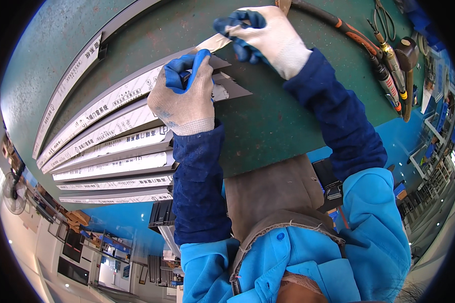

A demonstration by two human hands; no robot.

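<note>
Pale Strip Spans the Gap Between Two Gloved Hands

And here we are at the green counter (268,126), where all eyes go to the pale strip (215,43)! It bridges the gap between the hands, above the pointed ends of the grey profiles (101,110). Look at the right grip (232,36): thumb and fingers bent and closed, pinching the strip's far end, well clear of the metal. Over to the left grip (199,58), and it's curled up tight, right over the profile ends, with the near end of the strip at its fingertips. What exactly sits inside that curl? From here I can't tell; the glove hides it. The profiles fan out to the left of that hand, white printed film along their faces, while another profile (65,88) lies apart, farther up the counter. And over on the right, a dark-headed mallet (406,50) beside other hand tools!
</note>
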